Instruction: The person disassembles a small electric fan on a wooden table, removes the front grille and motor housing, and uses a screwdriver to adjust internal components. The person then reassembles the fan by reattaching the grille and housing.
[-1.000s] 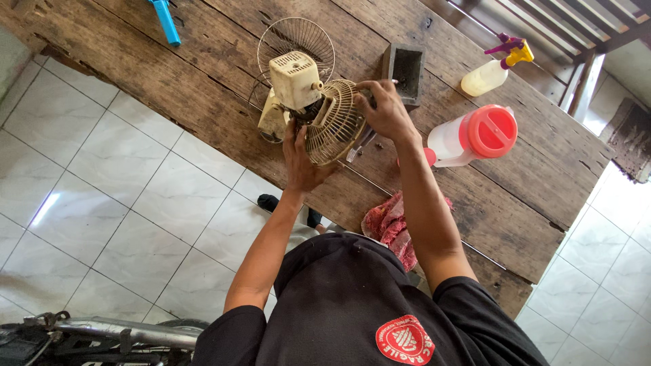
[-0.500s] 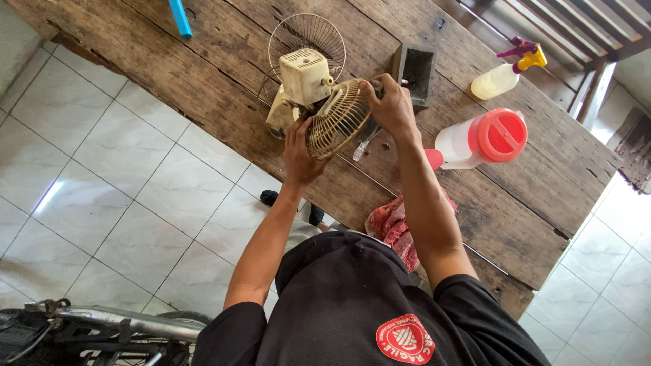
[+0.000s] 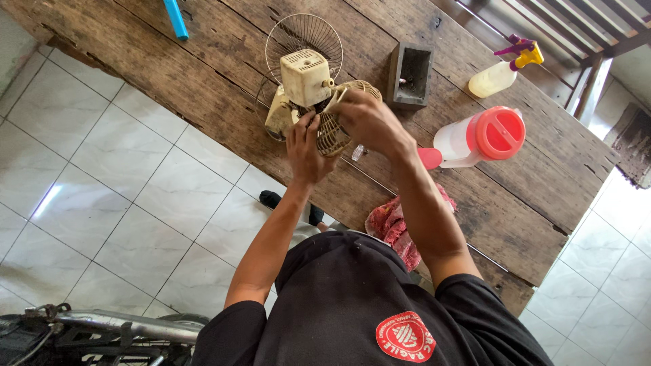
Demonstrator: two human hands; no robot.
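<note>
In the head view, a small cream plastic fan [image 3: 305, 85] with a boxy motor housing is stood on the rough, weathered plank table [image 3: 224, 61]. Its round wire grille [image 3: 339, 122] is gripped by the left hand [image 3: 306, 146] from below and by the right hand [image 3: 369, 120] over the rim. A translucent jug [image 3: 478, 139] with a red lid is seen nearby.

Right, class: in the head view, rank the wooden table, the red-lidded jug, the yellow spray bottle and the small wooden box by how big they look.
1. Wooden table, by far.
2. Red-lidded jug.
3. Small wooden box and yellow spray bottle: look about alike, so unranked.
</note>
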